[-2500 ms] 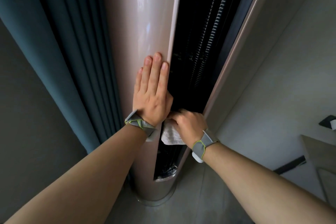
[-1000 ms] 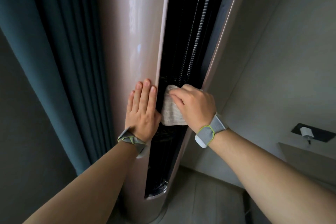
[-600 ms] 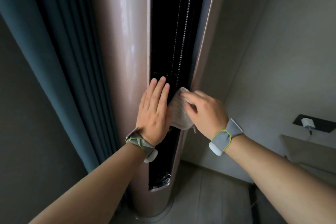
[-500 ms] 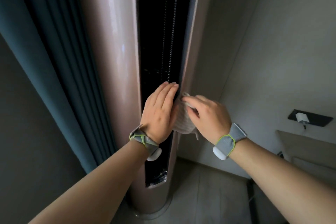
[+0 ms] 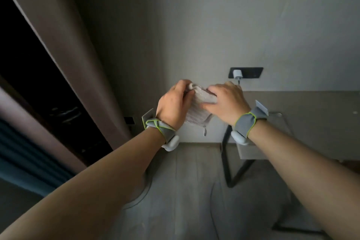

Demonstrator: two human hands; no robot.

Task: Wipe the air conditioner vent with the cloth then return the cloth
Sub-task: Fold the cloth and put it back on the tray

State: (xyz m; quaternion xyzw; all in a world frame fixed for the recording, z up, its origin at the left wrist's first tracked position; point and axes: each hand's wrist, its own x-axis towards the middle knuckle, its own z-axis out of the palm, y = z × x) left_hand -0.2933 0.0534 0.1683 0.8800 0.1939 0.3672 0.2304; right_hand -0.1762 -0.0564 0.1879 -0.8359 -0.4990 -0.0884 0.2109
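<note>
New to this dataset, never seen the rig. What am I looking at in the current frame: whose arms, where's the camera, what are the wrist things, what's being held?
No robot here: a person works with bare hands, filmed by one wide-angle camera on their head, looking forward and down, so the forearms enter from the bottom edge.

The left hand and right hand are both closed on a small pale ribbed cloth, held in the air between them. Each wrist wears a grey strap with lime edging carrying a small white unit; what it does cannot be told.

At far left stands the tall pinkish air conditioner column with its dark open vent slot; neither hand touches it. Ahead, under the grey wall, is a grey table with black metal legs, and above it a black wall socket with a white plug. The tabletop is partly hidden by the hands.
</note>
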